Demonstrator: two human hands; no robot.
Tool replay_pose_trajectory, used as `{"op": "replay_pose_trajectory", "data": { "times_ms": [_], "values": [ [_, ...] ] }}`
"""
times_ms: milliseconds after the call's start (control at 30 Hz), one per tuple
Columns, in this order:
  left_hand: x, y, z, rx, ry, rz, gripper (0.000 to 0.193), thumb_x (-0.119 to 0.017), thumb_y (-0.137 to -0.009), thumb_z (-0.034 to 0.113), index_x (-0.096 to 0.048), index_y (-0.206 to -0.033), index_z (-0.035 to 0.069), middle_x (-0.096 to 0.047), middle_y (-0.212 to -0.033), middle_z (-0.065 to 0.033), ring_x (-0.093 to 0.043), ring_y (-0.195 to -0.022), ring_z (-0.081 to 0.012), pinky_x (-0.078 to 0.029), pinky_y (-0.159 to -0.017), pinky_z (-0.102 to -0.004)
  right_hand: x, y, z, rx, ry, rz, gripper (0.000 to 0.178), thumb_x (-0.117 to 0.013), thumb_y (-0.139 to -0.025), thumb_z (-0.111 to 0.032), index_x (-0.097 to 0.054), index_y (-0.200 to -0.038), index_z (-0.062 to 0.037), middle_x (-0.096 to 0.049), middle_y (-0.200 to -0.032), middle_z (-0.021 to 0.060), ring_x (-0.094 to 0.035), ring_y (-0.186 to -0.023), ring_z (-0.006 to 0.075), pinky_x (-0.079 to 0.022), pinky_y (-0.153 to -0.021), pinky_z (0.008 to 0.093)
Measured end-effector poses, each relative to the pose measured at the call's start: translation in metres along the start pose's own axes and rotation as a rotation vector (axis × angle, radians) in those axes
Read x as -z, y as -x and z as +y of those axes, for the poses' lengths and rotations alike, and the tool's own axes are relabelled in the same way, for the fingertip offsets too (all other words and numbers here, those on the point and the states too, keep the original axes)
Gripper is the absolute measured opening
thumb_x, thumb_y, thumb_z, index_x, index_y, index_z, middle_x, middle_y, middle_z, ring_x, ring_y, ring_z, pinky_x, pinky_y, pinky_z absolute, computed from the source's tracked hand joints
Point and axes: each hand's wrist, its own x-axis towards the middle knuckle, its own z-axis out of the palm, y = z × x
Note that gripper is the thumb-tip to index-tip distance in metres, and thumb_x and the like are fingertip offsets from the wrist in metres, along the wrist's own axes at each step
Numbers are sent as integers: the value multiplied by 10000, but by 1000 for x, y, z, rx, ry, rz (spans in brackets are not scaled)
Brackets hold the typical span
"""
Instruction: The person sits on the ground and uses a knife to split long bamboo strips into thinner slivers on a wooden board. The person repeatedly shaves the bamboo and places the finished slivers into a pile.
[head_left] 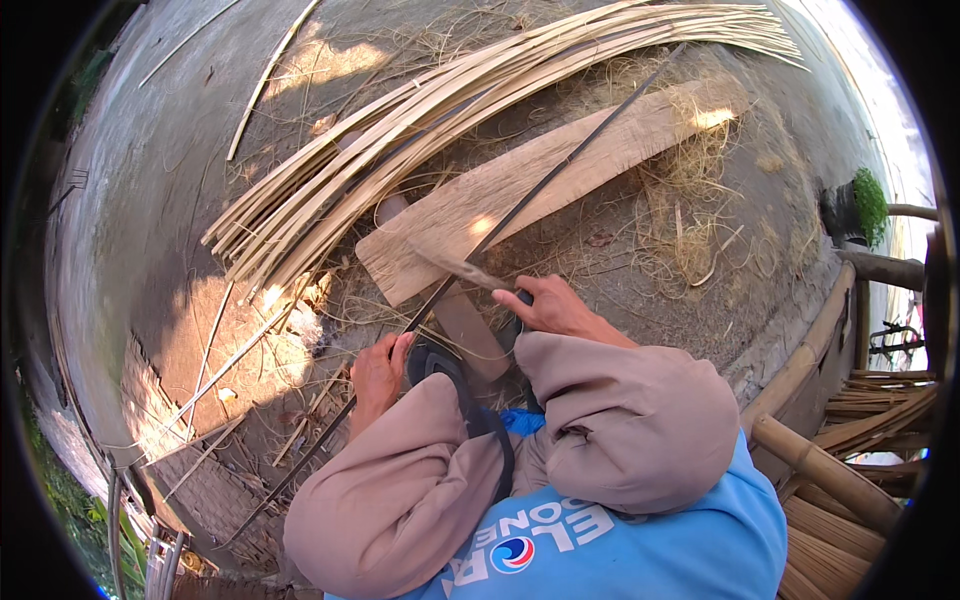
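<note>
A long, thin bamboo strip with a dark face runs slantwise from the far right down to the near left. My left hand is closed around it beside my left knee. In my right hand is a knife, its dark handle partly hidden by the fingers. The blade points left and lies close to the strip; I cannot tell whether they touch. Under the strip lies a wooden plank, its near end above a shorter piece of wood between my feet.
A big bundle of pale split bamboo strips lies beyond the plank. Thin curled shavings litter the ground at the right. Loose strips lie at the left. A bamboo frame and a potted plant stand at the right.
</note>
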Motion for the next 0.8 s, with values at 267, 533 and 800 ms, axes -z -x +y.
{"op": "replay_pose_trajectory", "data": {
  "times_ms": [267,533,800],
  "values": [
    [-20,-8,-5,-116,-152,234,427,-552,-1062,462,-589,-839,100,-642,-687,-191,-637,-660,-442,-437,-564,-517,79,-17,68,-89,207,263,634,-628,-1001,-568,-661,-827,41,-591,-589,217,-638,-587,393,-494,-599,483],
    [-24,-10,-12,-128,-123,226,401,-549,-1069,441,-596,-856,104,-639,-689,-191,-636,-660,-441,-432,-583,-529,93,-4,80,29,279,266,699,-594,-1016,-600,-607,-743,44,-488,-558,146,-593,-565,244,-484,-605,450],
    [-16,-19,-9,-90,-110,154,398,-567,-1058,454,-628,-876,106,-635,-699,-206,-632,-694,-464,-434,-602,-530,136,-19,89,-172,222,229,723,-589,-992,-647,-648,-780,42,-611,-622,239,-631,-612,384,-502,-654,509]
  ]
}}
